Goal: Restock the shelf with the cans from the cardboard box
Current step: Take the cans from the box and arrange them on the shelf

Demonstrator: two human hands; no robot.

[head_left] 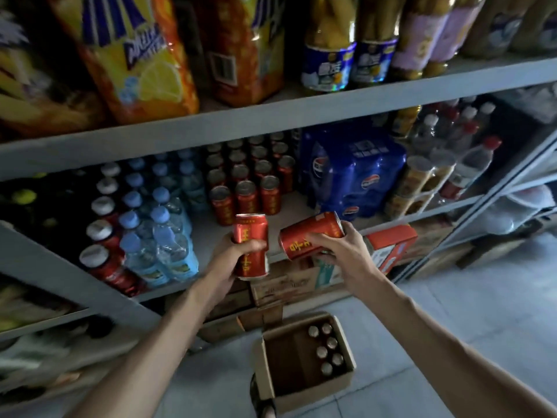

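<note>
My left hand [233,254] grips an upright red can [252,236] with yellow lettering, held just in front of the grey shelf's [211,236] edge. My right hand [337,251] grips a second red can [310,233], tilted on its side with its top pointing right. Behind them, rows of the same red cans [247,182] stand on the shelf, with bare shelf in front of the nearest row. The open cardboard box [304,384] sits on the floor below, holding several cans [327,348] along its right side.
Blue-capped water bottles [162,236] and dark soda bottles stand left of the can rows. A blue shrink-wrapped soda pack [352,176] stands to the right. The upper shelf carries large orange drink bottles [144,61]. Cardboard cartons [286,285] fill the space under the shelf.
</note>
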